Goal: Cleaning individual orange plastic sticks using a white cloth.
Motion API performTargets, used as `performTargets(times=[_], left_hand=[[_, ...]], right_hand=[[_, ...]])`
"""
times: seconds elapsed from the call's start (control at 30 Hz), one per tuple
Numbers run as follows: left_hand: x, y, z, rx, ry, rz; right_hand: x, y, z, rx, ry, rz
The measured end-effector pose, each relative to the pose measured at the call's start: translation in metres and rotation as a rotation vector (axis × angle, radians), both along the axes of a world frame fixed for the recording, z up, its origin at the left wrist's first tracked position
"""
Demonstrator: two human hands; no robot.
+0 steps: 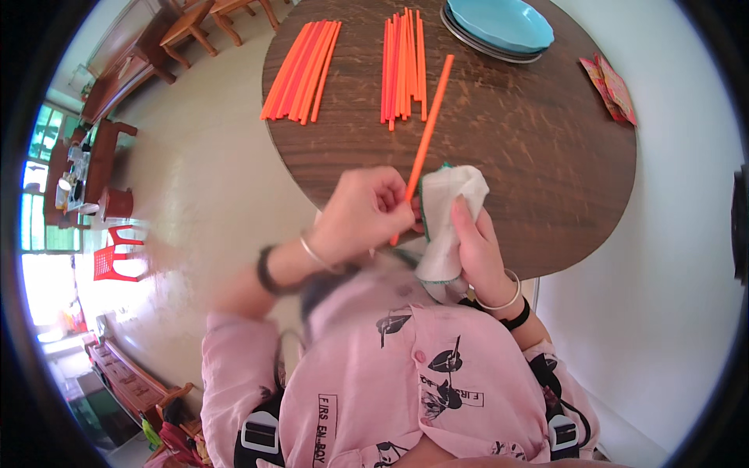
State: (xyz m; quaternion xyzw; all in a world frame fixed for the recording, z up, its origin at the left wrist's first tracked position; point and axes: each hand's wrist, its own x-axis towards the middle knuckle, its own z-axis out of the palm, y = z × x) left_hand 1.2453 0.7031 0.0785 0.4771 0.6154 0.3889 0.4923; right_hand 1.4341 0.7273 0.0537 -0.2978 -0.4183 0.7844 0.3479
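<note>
My left hand (374, 213) pinches a slender orange stick (430, 128), which looks like a chopstick, near its lower end. The stick points up and away over the table, leaning slightly right. A folded white cloth (447, 216) with green stitched edging is gripped in my right hand (480, 245), thumb on top. The cloth is just right of the stick; whether they touch is hard to tell. Beyond my hands, two groups of similar orange and red sticks lie on the table: a fanned left group (302, 73) and a looser right group (404, 67).
A round dark wood-grain table (526, 175) stands against a white wall (679, 234). At its far side sits a stack of plates with a blue one (503, 20) on top. Red printed packets (611, 88) lie by the wall. A red plastic chair (114, 254) stands across the floor.
</note>
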Motion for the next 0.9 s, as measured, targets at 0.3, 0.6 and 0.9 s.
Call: performTargets(times=[0.3,0.6,0.9], left_hand=[[0.054,-0.033,-0.028,0.452,0.353,-0.168],[0.044,-0.047,-0.018,0.337,0.168,-0.383],[0.037,-0.034,-0.017,0.183,-0.108,-0.147]], right_hand=[[0.004,0.011,0.002,0.088,-0.073,-0.065],[0.035,0.035,0.013,0.014,0.01,-0.256],[0.012,0.006,0.001,-0.032,-0.055,-0.039]])
